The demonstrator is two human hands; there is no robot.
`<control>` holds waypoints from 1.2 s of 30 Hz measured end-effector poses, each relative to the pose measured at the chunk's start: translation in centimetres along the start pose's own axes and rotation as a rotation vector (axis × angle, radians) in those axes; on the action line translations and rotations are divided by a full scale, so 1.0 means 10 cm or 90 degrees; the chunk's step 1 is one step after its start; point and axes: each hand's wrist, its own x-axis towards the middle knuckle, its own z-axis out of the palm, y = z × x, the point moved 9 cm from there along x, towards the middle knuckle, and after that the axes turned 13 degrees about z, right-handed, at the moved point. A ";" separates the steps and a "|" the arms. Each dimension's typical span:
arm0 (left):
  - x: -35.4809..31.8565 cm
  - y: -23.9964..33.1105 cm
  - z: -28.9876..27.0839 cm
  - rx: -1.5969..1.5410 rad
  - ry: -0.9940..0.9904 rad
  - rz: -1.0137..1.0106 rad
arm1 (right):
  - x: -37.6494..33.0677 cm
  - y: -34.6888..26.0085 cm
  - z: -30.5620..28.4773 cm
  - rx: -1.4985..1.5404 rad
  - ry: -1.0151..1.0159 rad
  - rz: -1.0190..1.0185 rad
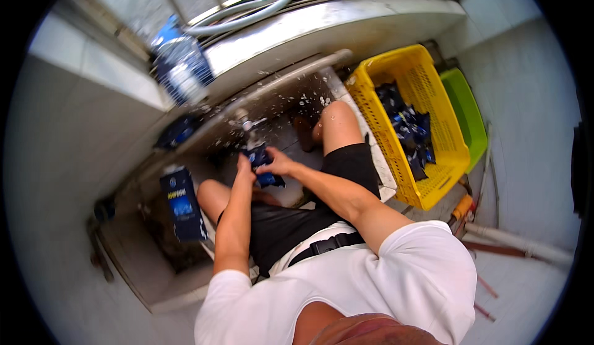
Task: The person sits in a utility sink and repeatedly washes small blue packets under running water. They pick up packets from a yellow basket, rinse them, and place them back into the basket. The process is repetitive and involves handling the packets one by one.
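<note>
One dark blue, soft-looking packet (pixel 258 158) with brighter blue patches is sitting kinda slantwise between the left hand (pixel 245 167) and right hand (pixel 279 161), right by the metal tap (pixel 249 127).

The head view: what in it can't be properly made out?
All in the head view:
Dark blue flexible pouch: partly covered by the person's bare left hand and bare right hand.
Dark blue glossy packets in the yellow perforated plastic crate: they overlap, so cannot be counted.
Green plastic bin: partly hidden by the crate.
Blue-and-clear plastic package: blur obscures its contents.
</note>
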 end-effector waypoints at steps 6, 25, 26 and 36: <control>-0.11 0.22 0.14 -0.063 -0.077 -0.008 | -0.83 -0.42 -0.80 0.379 -0.032 0.113; -0.90 1.11 0.06 0.198 -0.056 0.261 | -2.36 1.43 -4.25 0.822 0.701 0.030; -0.96 1.10 0.12 0.211 -0.039 0.264 | -2.39 0.79 -4.07 0.788 0.584 -0.106; -0.96 0.95 0.17 0.167 -0.014 0.245 | -3.91 -3.07 -0.84 0.273 -0.582 -0.768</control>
